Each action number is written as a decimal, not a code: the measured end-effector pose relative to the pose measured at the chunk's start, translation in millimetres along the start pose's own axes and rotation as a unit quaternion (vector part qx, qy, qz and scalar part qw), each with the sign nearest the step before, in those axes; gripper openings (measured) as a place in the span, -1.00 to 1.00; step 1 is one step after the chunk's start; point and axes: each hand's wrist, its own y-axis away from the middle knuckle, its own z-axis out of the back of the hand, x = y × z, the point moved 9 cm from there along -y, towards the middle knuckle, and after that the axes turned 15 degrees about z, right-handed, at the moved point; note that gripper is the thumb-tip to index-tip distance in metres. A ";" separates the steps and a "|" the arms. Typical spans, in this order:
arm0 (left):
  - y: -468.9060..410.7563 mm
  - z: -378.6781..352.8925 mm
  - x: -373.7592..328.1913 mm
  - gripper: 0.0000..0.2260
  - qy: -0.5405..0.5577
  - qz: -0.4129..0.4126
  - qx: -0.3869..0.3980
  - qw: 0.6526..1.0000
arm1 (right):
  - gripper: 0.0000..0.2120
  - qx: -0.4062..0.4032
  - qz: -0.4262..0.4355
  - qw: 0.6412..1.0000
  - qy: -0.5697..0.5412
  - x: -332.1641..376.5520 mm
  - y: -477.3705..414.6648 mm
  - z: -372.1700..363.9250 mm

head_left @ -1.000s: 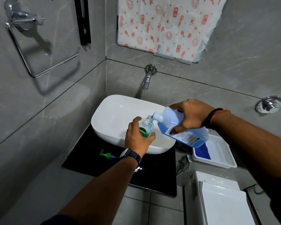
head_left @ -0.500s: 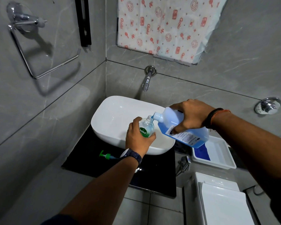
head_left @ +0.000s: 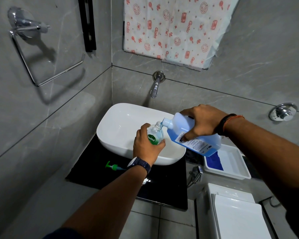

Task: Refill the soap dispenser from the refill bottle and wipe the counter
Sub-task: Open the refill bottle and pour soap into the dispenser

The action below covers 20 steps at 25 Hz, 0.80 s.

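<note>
Nothing moved: refill bottle (head_left: 193, 137) pours over white basin (head_left: 121, 125), black counter (head_left: 164, 183).

Dim, even indoor light from above. The towel ring (head_left: 47, 56) casts a soft shadow on the grey wall (head_left: 41, 118). Wide-angle distortion bends tile lines near the edges; focus sharp centrally.

- Soap dispenser (head_left: 155, 135): clear bottle with green Dettol label, pump removed, neck open, held roughly upright over the white basin.
- Refill bottle (head_left: 193, 135): translucent, blue liquid inside, white label, tipped with spout at the dispenser's neck.
- Green pump head (head_left: 113, 166): lying on the black counter (head_left: 166, 190).
</note>
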 end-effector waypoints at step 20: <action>-0.2 -0.6 -9.7 -0.35 -0.002 -0.006 0.007 1.000 | -0.16 -0.009 -0.009 1.000 0.001 -1.9 6.4 10.0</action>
